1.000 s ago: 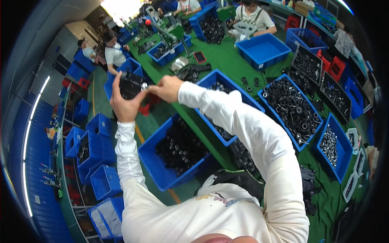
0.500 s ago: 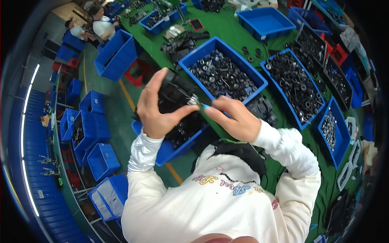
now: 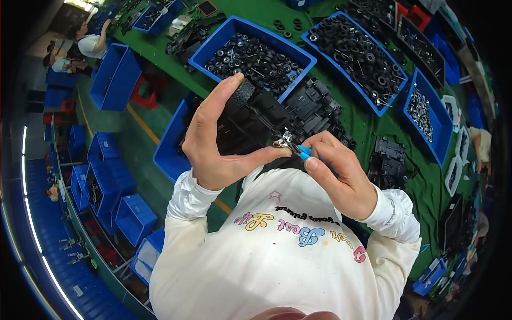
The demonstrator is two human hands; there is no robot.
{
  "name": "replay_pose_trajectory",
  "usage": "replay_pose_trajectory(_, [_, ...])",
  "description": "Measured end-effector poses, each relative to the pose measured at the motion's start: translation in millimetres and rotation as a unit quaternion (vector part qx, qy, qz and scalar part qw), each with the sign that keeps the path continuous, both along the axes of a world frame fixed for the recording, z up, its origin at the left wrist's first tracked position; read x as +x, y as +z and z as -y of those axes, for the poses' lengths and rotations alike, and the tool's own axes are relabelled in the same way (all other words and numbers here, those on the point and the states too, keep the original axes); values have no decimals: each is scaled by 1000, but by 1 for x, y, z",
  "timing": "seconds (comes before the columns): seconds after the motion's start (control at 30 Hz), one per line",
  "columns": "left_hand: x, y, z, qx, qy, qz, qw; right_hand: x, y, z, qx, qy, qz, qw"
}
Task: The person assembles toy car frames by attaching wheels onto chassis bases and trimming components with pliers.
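My left hand point(image 3: 210, 146) grips a black moulded plastic part point(image 3: 261, 109), its fingers along the upper end and its thumb stretched toward the lower end. At that thumb tip sits a small shiny silver metal piece point(image 3: 287, 137). My right hand point(image 3: 341, 173) is closed on a small blue-handled hand tool point(image 3: 304, 153) that looks like pliers. Two blue handle ends show between its thumb and fingers. The tool's tip meets the metal piece; whether its jaws grip it I cannot make out.
Ahead, a blue bin point(image 3: 193, 60) holds small black wheels. More blue bins hold black rings point(image 3: 362, 50) and small silver parts point(image 3: 420, 114). Black moulded parts point(image 3: 317, 106) lie on the green table cover point(image 3: 322, 69). Beneath my left hand is another blue bin point(image 3: 166, 152). Two people work at the far left.
My view has shifted, so the bins appear farther left and up. Both hands and the black part are nearer my body. The tool has turned, and two blue handles now show.
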State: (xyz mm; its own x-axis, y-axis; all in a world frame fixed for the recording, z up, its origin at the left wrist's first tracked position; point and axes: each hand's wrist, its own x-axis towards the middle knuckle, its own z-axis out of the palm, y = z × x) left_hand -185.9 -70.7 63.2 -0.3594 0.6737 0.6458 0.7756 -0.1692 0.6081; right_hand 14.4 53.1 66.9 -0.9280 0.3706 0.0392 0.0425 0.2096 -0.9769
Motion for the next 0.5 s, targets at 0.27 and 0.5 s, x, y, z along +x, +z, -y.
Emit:
replay_pose_trajectory(0.27, [4,3,-19,24,-38,-167,985,15,3,-5,69,-14,46,996])
replay_pose_trajectory(0.5, [7,5,-20,-32,-56,-204,977,19,-2,-9,69,2,51,996])
